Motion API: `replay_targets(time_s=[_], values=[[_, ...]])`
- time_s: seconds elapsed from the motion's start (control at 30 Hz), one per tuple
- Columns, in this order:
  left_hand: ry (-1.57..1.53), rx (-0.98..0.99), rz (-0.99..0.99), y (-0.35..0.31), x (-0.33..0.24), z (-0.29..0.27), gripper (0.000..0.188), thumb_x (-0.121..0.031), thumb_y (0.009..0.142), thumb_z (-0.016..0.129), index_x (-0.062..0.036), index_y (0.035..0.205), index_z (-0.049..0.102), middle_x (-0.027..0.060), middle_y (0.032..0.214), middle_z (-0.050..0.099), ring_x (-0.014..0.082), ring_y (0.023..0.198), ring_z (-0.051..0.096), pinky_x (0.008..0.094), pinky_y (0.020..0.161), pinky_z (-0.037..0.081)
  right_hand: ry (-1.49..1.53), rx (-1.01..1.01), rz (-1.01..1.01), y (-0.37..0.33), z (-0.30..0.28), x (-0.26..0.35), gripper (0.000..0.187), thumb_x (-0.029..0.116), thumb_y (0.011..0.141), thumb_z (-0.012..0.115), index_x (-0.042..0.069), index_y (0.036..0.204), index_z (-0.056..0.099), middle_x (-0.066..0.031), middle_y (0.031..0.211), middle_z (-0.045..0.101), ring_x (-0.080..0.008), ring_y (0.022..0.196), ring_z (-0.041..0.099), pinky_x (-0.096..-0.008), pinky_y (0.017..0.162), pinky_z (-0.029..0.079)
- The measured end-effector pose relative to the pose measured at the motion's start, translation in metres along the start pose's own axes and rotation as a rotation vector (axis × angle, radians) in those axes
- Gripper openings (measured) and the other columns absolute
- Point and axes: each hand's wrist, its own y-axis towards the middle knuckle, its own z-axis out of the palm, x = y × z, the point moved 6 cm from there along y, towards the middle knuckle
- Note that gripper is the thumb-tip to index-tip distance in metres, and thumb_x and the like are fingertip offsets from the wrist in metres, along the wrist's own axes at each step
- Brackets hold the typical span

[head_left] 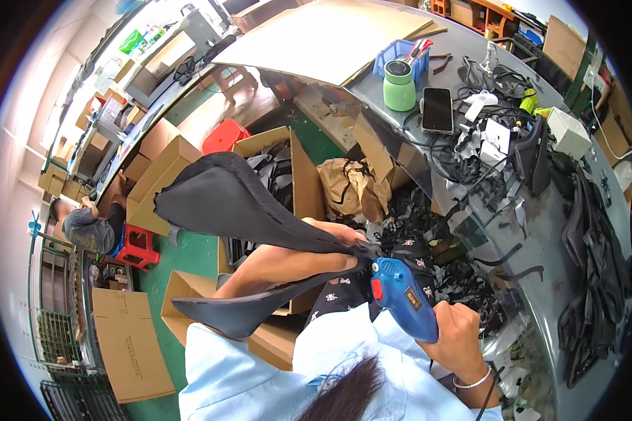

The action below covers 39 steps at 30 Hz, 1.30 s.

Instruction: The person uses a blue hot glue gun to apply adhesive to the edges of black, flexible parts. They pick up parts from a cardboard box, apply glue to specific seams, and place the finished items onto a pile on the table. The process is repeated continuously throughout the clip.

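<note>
My left hand (330, 262) is closed around a black, curved, padded-looking piece (221, 196). Its broad upper flap stretches away to the left, and a narrower lower flap (249, 313) passes below my left forearm. The two flaps come together at the narrow end by my fingers. Wrapped in my right hand (458, 328) is a blue handheld power tool (406, 302) with a red button. The tool's head touches or nearly touches the narrow end of the black piece; its working tip is hidden there.
A grey table (519, 274) on the right holds black scraps, a green flask (399, 90), a phone (437, 111) and a blue basket (418, 64). Open cardboard boxes (303, 172) and a paper bag (353, 189) stand ahead. A person (91, 228) sits far left.
</note>
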Motion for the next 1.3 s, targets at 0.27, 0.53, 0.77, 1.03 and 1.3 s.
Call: replay_targets(time_s=[0.27,0.53,0.77,1.03,1.3], values=[[0.018,0.109,0.217,0.022,0.021,0.016,0.030,-0.001,0.078,0.063,0.0019,0.108,0.064,0.0111,0.099,0.067,0.0150,0.088,0.063,0.0263,0.079,0.050,0.038,0.002,-0.052,0.002,0.004,0.007,0.039,0.023,0.064,0.080,0.007,0.068,0.044,-0.0076,0.052,0.049,-0.0258,0.045,0.052,-0.0344,0.047,0.040],[0.277,0.097,0.539,0.033,0.013,0.029,0.036,0.000,0.073,0.065,0.0007,0.110,0.064,0.0161,0.100,0.066,0.0243,0.096,0.063,0.0320,0.087,0.048,0.138,-0.042,-0.045,0.008,0.009,0.019,0.037,0.020,0.063,0.079,0.006,0.069,0.046,-0.0082,0.052,0.050,-0.0266,0.045,0.051,-0.0352,0.046,0.039],[-0.037,-0.030,0.706,0.001,-0.033,-0.018,0.052,-0.008,0.072,0.071,-0.0016,0.121,0.053,0.0126,0.114,0.059,0.0209,0.104,0.058,0.0339,0.088,0.047,0.111,-0.079,0.033,0.005,0.013,0.006,0.037,0.020,0.060,0.079,0.006,0.072,0.047,-0.0090,0.053,0.051,-0.0282,0.046,0.052,-0.0375,0.046,0.040],[-0.685,-0.542,0.991,-0.012,-0.011,-0.007,0.028,-0.003,0.085,0.056,-0.0050,0.112,0.047,0.0107,0.108,0.053,0.0183,0.102,0.055,0.0329,0.091,0.045,0.099,-0.062,0.042,0.008,0.010,0.009,0.046,0.026,0.061,0.084,0.004,0.073,0.046,-0.0108,0.057,0.053,-0.0293,0.050,0.056,-0.0356,0.048,0.044],[-0.618,-0.621,1.079,-0.011,-0.003,0.009,0.027,-0.001,0.083,0.055,-0.0031,0.108,0.046,0.0137,0.107,0.050,0.0208,0.102,0.052,0.0350,0.093,0.041,0.231,-0.053,0.071,0.009,0.013,0.016,0.049,0.027,0.062,0.086,0.004,0.074,0.044,-0.0108,0.059,0.056,-0.0250,0.051,0.060,-0.0317,0.050,0.047]])
